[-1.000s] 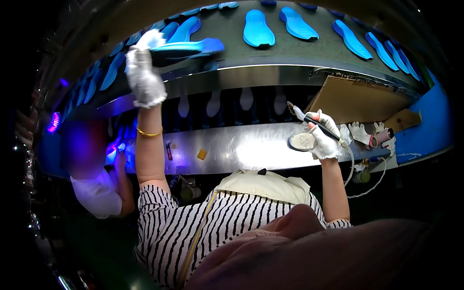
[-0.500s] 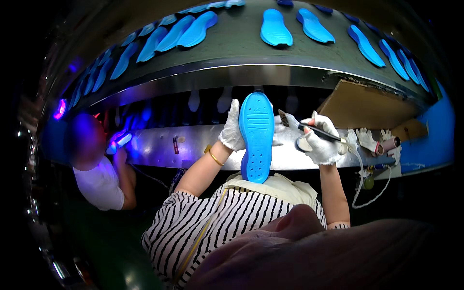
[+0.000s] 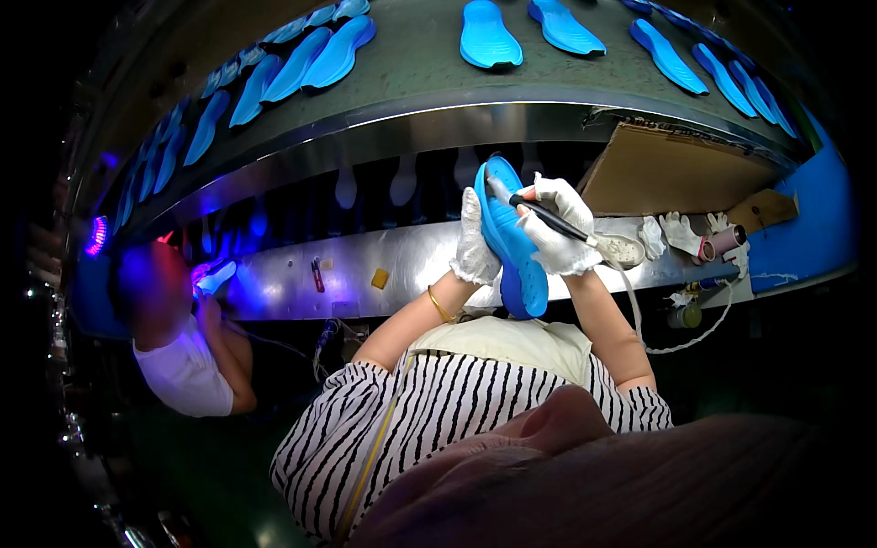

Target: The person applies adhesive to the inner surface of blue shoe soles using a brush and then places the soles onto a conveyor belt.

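A blue shoe sole (image 3: 525,283) is tilted upright in front of me, its side turned partly toward me. My left hand (image 3: 477,242), in a white glove, grips it along the left edge. My right hand (image 3: 562,233), also gloved in white, has its fingers closed round a black-handled brush (image 3: 551,219). The pale brush tip lies against the upper part of the sole. From the handle's rear end a white hose (image 3: 637,315) hangs down and loops right. Behind the right wrist sits a pale, speckled oval dish (image 3: 623,250), partly covered by the hand and hose.
Blue soles (image 3: 489,36) lie along the dark conveyor (image 3: 420,68) beyond the metal bench (image 3: 393,247). On the bench are a yellow block (image 3: 380,278) and a red cutter (image 3: 317,275). Cardboard (image 3: 681,173) and gloves (image 3: 681,233) stand right. At left a person (image 3: 187,365) holds a violet-lit sole.
My right hand has moved left and brought the brush onto the sole. The sole has turned from facing me flat to a slant. The whole view has shifted slightly.
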Action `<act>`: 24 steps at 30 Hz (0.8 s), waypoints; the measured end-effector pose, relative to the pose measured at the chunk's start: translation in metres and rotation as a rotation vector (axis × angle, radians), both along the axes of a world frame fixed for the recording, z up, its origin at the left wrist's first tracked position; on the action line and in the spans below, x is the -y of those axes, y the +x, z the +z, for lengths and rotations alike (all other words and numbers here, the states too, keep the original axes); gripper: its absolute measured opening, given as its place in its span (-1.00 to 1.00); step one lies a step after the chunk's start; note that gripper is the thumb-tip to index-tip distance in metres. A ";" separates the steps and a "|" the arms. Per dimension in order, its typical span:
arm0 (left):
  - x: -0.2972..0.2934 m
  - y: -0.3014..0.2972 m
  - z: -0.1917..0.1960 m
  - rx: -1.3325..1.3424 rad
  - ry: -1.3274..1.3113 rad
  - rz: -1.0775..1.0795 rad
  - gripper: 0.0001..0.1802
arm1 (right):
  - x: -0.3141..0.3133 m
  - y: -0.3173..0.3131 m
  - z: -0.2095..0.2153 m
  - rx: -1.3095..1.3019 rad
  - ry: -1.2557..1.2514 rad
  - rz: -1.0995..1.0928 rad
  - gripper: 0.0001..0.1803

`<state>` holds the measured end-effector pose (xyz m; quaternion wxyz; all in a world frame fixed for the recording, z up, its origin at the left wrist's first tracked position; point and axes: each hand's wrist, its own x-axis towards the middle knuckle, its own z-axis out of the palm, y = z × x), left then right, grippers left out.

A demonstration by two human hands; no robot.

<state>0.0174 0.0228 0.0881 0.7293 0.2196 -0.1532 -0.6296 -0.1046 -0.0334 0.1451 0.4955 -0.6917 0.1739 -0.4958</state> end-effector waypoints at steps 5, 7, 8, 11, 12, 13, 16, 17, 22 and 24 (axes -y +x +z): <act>-0.007 0.011 0.007 0.074 0.047 0.020 -0.12 | 0.002 -0.003 -0.010 0.049 0.198 -0.017 -0.77; -0.005 0.012 0.009 0.023 0.065 -0.041 -0.09 | 0.000 -0.006 -0.002 -0.054 -0.177 -0.027 -0.76; 0.001 0.015 0.003 0.011 0.062 -0.064 -0.01 | -0.005 -0.006 0.007 -0.060 -0.359 -0.014 -0.77; -0.008 0.021 0.008 -0.014 -0.007 -0.097 0.04 | -0.020 -0.012 -0.001 -0.098 0.009 0.101 -0.79; -0.010 0.023 0.010 -0.012 0.014 -0.108 0.04 | -0.020 -0.016 0.001 -0.132 0.112 0.110 -0.81; -0.011 0.021 0.016 0.034 0.048 -0.119 0.05 | -0.016 -0.014 0.000 -0.085 -0.169 -0.016 -0.82; -0.003 0.028 0.010 -0.056 0.048 -0.173 0.09 | -0.025 -0.017 0.002 -0.136 -0.353 -0.051 -0.79; -0.003 0.030 0.006 -0.047 -0.014 -0.193 0.08 | -0.031 -0.018 0.006 -0.181 -0.325 0.025 -0.78; -0.032 0.021 0.031 0.139 0.013 -0.274 0.10 | -0.030 -0.040 -0.019 -0.210 0.035 0.128 -0.83; -0.043 0.011 0.020 0.218 0.132 -0.266 0.07 | -0.025 -0.050 -0.031 -0.179 0.005 -0.017 -0.85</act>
